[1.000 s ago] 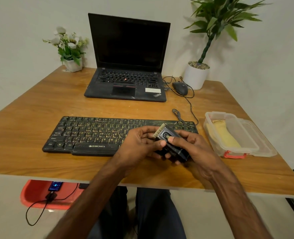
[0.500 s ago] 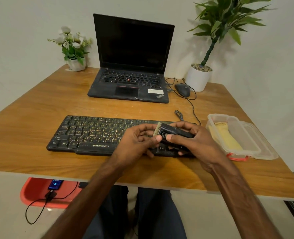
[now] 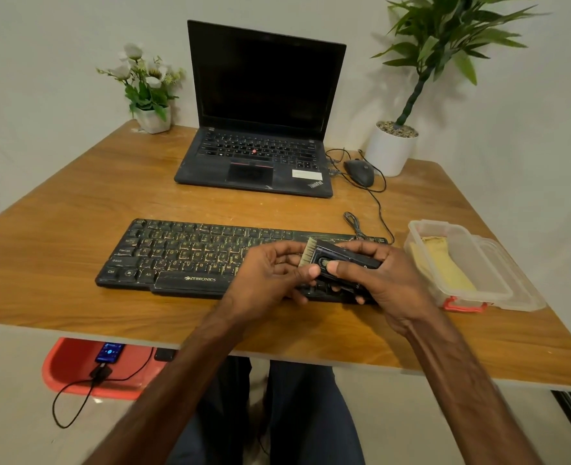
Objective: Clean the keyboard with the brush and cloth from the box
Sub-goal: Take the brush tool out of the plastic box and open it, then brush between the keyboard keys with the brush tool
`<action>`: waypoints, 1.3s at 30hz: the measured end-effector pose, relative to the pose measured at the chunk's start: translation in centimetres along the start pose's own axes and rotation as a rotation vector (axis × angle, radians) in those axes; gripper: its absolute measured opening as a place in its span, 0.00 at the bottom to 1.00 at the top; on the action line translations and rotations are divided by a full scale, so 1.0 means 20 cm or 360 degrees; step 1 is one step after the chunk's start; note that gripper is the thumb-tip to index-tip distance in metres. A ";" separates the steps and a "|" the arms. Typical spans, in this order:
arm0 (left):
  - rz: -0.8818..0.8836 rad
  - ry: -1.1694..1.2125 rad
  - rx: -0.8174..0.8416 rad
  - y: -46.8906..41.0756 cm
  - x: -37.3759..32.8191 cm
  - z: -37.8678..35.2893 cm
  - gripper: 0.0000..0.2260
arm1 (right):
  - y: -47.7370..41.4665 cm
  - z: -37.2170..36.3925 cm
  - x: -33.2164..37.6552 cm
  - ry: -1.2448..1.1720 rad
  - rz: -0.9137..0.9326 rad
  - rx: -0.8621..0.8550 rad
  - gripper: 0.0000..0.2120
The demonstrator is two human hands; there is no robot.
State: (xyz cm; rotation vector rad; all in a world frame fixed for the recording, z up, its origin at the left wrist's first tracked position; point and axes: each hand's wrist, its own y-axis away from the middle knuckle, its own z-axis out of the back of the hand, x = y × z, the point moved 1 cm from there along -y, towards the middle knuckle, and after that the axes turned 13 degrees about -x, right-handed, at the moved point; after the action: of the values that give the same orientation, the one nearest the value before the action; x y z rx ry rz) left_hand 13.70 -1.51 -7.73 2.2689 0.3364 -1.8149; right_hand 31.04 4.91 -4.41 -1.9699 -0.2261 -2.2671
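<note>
**Brush in both hands, over the keyboard**

I hold the brush (image 3: 344,258) just above the right end of the keyboard (image 3: 183,256), which lies flat on the table (image 3: 76,213) in front of me. My right hand (image 3: 388,283) grips the black body: the fingers curl round it from behind and below, and the thumb presses on its top face beside a round button. My left hand (image 3: 267,280) meets the brush from the keyboard's middle. Its curled fingers and thumb pinch the bristle end, forefinger over the pale bristles (image 3: 307,256) and thumb tip against the body just under them. The other left fingers fold beneath; I cannot tell whether they touch the keys. The bristles point towards the keyboard's left end.

The box (image 3: 458,236) stands open just right of the keyboard, apart from it, with a red latch on its near end. The yellow cloth (image 3: 445,266) lies inside it, and the clear lid (image 3: 518,286) lies flat against the box's far side.

Behind the keyboard sits an open laptop (image 3: 260,129) with a dark screen. A mouse (image 3: 359,171) lies behind the keyboard's right end, its cable trailing towards the keyboard.
</note>
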 end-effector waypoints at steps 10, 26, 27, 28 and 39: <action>-0.0019 -0.0046 -0.0059 0.00 0.00 -0.01 0.21 | 0.00 0.03 0.01 0.0120 -0.0025 0.0170 0.16; -0.0852 -0.1005 -0.0453 0.02 0.00 0.19 0.21 | -0.28 0.38 0.18 0.1258 0.0529 -0.0124 0.20; -0.0900 -0.1041 -0.0453 0.03 0.01 0.20 0.20 | -0.30 0.38 0.17 0.1268 0.0546 -0.0093 0.20; -0.0958 -0.1076 -0.0441 0.03 0.01 0.19 0.20 | -0.31 0.38 0.17 0.1266 0.0562 -0.0064 0.19; -0.1266 -0.1437 -0.0467 0.04 0.08 0.17 0.22 | -0.39 0.34 0.18 0.1317 0.0618 0.0068 0.31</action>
State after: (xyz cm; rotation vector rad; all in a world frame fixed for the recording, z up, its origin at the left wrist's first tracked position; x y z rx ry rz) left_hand 11.20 -3.14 -10.06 0.9640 1.3083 -2.6594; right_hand 35.64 13.95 -0.23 -0.8148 0.1792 -2.5172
